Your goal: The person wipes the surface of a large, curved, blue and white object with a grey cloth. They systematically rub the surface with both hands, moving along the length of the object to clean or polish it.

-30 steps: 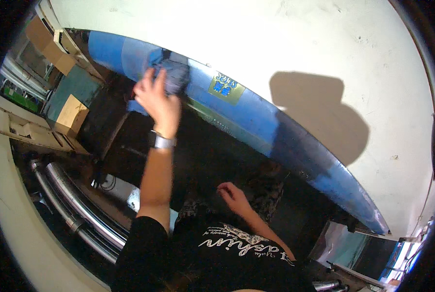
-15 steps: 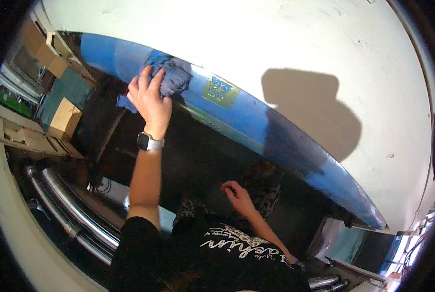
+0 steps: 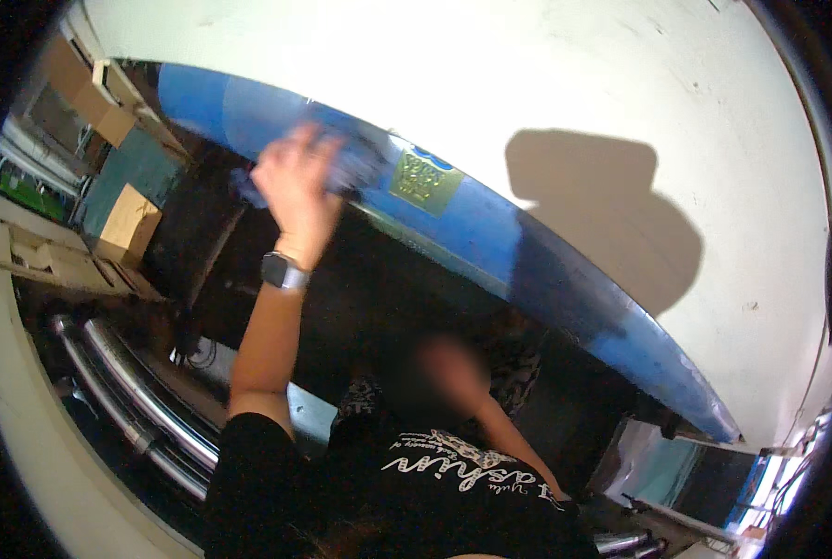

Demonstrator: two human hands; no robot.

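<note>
A long blue band with worn, glossy patches runs along the lower edge of a white panel. My left hand, smeared by motion, presses a bunched blue-grey cloth onto the left part of this band. Part of the cloth hangs out on the left of the wrist. Just right of the cloth, a yellow-green label sits on the band. My right hand hangs low in front of my body, away from the band; its fingers are too blurred to make out.
Curved metal pipes run at the lower left. Beige cardboard and a green surface are at the far left. A dark floor area lies under the band. At the lower right stands a frame with a pale green panel.
My left hand and the cloth have shifted slightly right along the band, closer to the label. The right hand stays low and has become blurred.
</note>
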